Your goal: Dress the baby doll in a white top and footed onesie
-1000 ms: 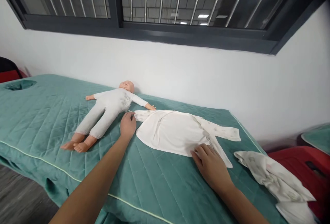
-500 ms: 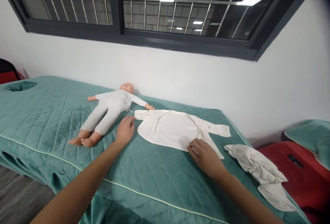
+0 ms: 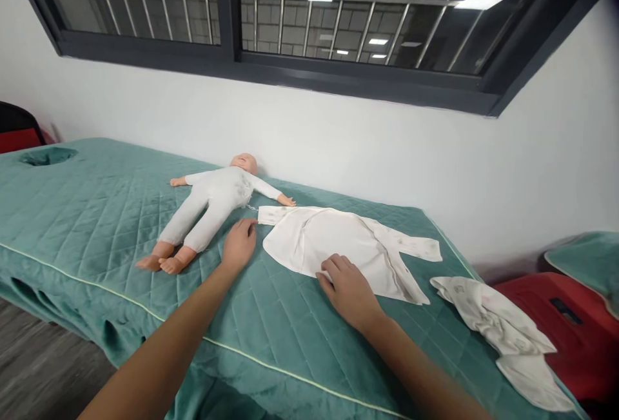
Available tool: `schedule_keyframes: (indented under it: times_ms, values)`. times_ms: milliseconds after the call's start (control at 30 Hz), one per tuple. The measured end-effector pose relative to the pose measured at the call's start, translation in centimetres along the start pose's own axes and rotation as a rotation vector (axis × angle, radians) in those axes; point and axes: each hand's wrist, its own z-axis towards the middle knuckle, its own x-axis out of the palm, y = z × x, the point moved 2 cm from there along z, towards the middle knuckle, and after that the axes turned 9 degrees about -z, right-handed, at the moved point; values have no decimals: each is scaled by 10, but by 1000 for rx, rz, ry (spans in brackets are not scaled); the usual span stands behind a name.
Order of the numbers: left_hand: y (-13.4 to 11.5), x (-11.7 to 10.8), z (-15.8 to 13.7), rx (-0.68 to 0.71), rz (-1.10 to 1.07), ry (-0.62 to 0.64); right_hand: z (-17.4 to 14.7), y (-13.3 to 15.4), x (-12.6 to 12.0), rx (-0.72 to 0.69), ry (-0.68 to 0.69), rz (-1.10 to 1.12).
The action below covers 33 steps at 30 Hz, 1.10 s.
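Note:
A white baby shirt (image 3: 329, 239) lies spread out, its sleeves reaching left and right. Loosely bent, my left hand (image 3: 238, 244) is beside the left sleeve's cuff, fingertips close to it; whether they touch cannot be made out. My right hand (image 3: 352, 292) is over the shirt's near edge with fingers stretched forward and apart from the thumb, gripping nothing. Left of the shirt, a baby doll (image 3: 213, 204) in a white body lies on its back, one arm reaching toward the shirt's upper left side.
The quilted green bed cover (image 3: 271, 336) carries everything. A crumpled white printed baby garment (image 3: 503, 323) lies at the right edge, beside a red chair or case (image 3: 575, 336). Behind the bed are a white wall (image 3: 338, 142) and a barred window. A face hole (image 3: 48, 157) is at the far left.
My right hand has slid left along the shirt's near edge. My left hand stays by the cuff. The whole view has shifted slightly.

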Motion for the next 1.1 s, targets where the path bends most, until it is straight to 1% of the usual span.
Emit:
schedule_keyframes:
  times_ms: [100,200,267,333,400,433,467,533,600,700,767,833,867,933,967,1000,1033,1100]
  values:
    - [1,1,0,-19,11,7,15,15,0,-75,-21,91]
    - [2,0,0,-19,12,14,25,31,5,-99,-2,164]
    - [2,0,0,-14,11,15,24,37,6,-126,14,246]
    - [3,-1,0,-12,8,12,17,33,3,-129,-3,339]
    - [3,0,1,-14,4,9,3,15,-1,-65,-58,370]
    - [4,0,1,-17,1,9,-6,3,-2,-8,-95,342]
    - [4,0,1,-23,-1,8,-16,-12,-4,49,-123,282]
    - [3,1,1,-39,-2,6,-37,-43,-5,168,-170,93]
    - [0,1,0,-41,-5,-1,-58,-72,-3,216,-141,-78]
    - [-8,-4,-2,8,-18,-3,-79,-101,-2,169,-43,-117]
    - [-14,-14,-1,74,-18,13,-79,-109,-5,126,-29,-93]
    - [-18,-31,8,142,9,12,-67,-109,-12,108,-44,-56]
    - [-17,-42,15,171,38,-5,-55,-105,-16,114,-58,-30]
    - [-10,-68,34,193,123,-69,-23,-93,-22,140,-80,45]
    - [-3,-81,45,174,173,-104,-2,-84,-24,157,-85,98]
    - [6,-94,58,118,212,-142,22,-74,-25,161,-76,164]
    - [18,-105,70,32,229,-168,47,-63,-23,169,-73,240]
    - [46,-123,91,-150,203,-181,105,-38,-15,176,-60,411]
